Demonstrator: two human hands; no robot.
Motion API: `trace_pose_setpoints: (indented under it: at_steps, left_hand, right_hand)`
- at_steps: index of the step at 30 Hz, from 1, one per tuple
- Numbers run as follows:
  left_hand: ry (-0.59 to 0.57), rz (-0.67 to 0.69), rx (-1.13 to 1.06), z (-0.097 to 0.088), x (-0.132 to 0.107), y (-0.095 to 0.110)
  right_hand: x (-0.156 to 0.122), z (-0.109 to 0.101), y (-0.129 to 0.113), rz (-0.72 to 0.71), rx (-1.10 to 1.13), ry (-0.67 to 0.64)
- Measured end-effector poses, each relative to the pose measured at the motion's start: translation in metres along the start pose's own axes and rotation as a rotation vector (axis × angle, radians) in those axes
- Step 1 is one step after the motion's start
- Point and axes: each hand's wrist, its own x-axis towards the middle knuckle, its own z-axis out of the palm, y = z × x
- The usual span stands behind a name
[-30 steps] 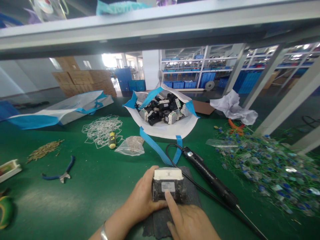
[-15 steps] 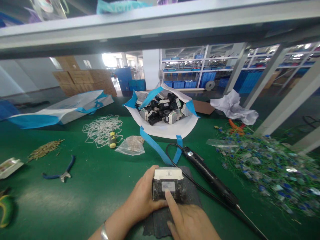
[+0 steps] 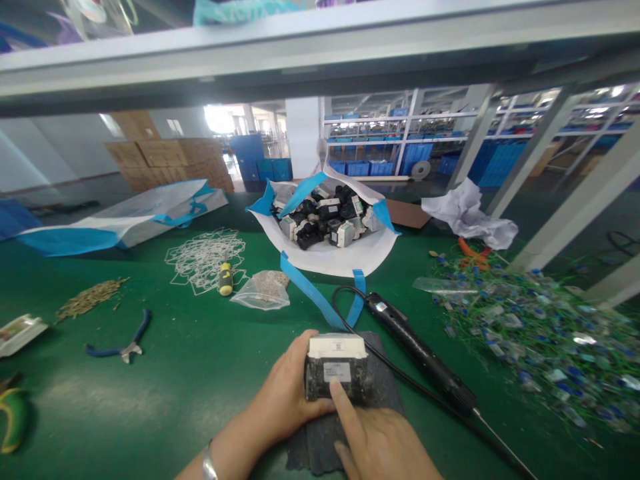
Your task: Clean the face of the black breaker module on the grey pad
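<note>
One left grip on one black-and-white device

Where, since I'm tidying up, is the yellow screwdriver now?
In the head view, left of center, the yellow screwdriver lies at the right edge of the white wires, beside the clear bag.

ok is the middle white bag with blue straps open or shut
Open: the white bag with blue straps gapes wide, showing boxy black-and-white units piled inside.

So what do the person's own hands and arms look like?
The left hand and the right hand are both bare, with no gloves. A smooth, silver-coloured bangle circles the left wrist. No sleeve shows in view.
</note>
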Motion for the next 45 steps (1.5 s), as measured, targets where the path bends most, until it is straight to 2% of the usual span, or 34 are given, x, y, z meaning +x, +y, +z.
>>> trace_pose_setpoints:
  at_steps: [13,45]
  left_hand:
    - [-0.042,-0.036,0.009,0.001,0.0006,-0.0022]
    - [-0.025,-0.027,0.001,0.0006,0.0004,-0.0016]
  right_hand:
    - [0.0005,-0.0014,0.0,0.009,0.007,-0.001]
    - [-0.002,0.0016,-0.0003,0.0,0.034,-0.067]
